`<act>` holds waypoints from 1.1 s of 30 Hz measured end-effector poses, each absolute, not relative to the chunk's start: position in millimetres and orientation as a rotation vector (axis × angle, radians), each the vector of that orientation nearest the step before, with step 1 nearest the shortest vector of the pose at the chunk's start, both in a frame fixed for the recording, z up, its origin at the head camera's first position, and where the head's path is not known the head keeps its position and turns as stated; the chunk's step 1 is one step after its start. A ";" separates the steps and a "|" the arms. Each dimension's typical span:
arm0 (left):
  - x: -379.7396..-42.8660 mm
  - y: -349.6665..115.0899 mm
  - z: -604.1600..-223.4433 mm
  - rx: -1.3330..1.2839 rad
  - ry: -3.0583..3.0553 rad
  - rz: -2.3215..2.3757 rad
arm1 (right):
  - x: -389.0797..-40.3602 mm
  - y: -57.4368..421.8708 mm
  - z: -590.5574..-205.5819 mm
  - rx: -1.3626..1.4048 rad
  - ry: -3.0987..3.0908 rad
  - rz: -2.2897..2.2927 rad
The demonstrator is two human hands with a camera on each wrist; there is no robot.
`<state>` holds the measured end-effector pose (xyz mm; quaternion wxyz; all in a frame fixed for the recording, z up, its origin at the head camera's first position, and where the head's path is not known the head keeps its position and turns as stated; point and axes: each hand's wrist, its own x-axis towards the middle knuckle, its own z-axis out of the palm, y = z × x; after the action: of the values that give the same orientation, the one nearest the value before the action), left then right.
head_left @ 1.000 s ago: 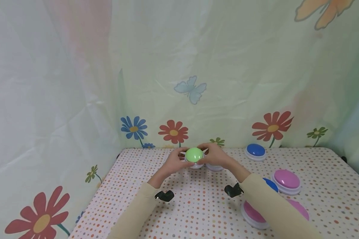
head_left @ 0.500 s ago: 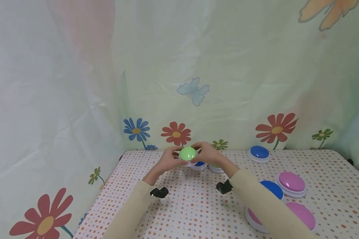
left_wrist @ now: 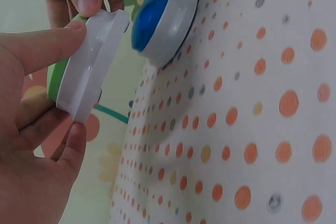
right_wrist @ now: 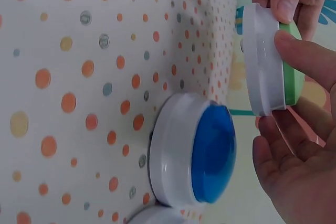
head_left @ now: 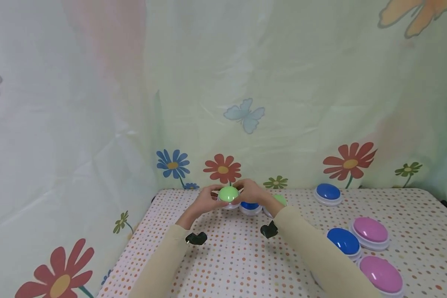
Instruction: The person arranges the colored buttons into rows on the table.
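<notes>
Between my two hands is a round push button (head_left: 229, 193) with a green dome and a white base. My left hand (head_left: 206, 199) grips its left side, thumb at the front and fingers under and behind. On the opposite side my right hand (head_left: 251, 193) holds it the same way. In both wrist views the white base (left_wrist: 89, 72) is lifted off the dotted tabletop. A blue push button (right_wrist: 194, 150) stands on the table just right of the held one. Beyond it, partly behind my right wrist, is another green push button (head_left: 280, 200).
At the back right sits a blue button (head_left: 328, 193). Nearer on the right are two pink buttons (head_left: 371, 230) and a blue one (head_left: 344, 241), close to my right sleeve. A flowered curtain (head_left: 193, 103) hangs along the table's back edge and left side.
Both hands have carried the green button leftward, past the blue button, which was hidden and now shows along with the second green one. The head view has shifted slightly left.
</notes>
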<state>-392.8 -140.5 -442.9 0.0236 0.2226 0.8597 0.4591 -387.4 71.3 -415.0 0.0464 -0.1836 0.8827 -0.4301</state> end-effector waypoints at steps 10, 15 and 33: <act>-399.0 -157.0 -453.8 0.689 2.624 1.427 | -395.5 50.6 -426.5 -0.541 2.765 -1.194; -403.7 -155.7 -457.2 0.684 2.618 1.415 | -400.5 51.1 -428.4 -0.519 2.773 -1.175; -416.0 -152.4 -469.7 0.636 2.569 1.414 | -409.0 51.4 -439.7 -0.448 2.775 -1.121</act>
<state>-416.0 -152.4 -469.7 0.0705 0.2114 0.8541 0.4700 -409.0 51.4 -439.7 0.0575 -0.1477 0.9155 -0.3698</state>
